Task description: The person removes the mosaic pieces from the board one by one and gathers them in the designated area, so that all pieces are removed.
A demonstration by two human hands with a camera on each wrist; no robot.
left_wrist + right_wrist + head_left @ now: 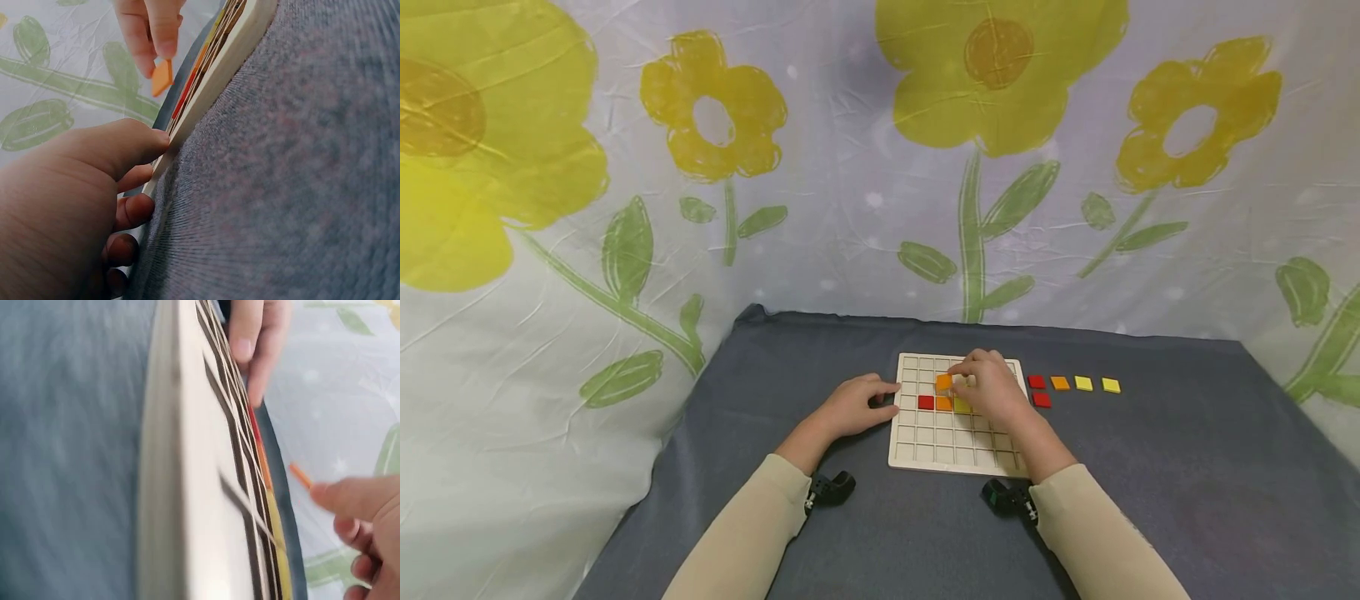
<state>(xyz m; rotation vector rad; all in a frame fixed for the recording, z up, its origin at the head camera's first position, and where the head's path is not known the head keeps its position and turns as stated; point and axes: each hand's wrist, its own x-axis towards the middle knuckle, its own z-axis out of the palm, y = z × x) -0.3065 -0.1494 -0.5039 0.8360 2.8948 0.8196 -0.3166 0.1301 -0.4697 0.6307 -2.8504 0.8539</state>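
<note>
A pale wooden grid board (914,455) lies on the dark cloth. In one row on it sit a red tile (926,402), an orange tile (943,403) and a yellow tile (962,405). Between thumb and fingers, my right hand (992,387) pinches another orange tile (162,77) above the board, just behind that row; the right wrist view shows this tile (300,475) raised off the surface. My left hand (850,407) touches the board's left edge with thumb and fingertips, its thumb (140,145) against the rim. The right hand hides part of the board.
To the board's right lie two red tiles (1037,382), an orange tile (1060,383) and two yellow tiles (1083,383). Dark cloth (895,533) covers the table. A flowered curtain (842,250) hangs behind it. Each wrist wears a black camera mount (833,488).
</note>
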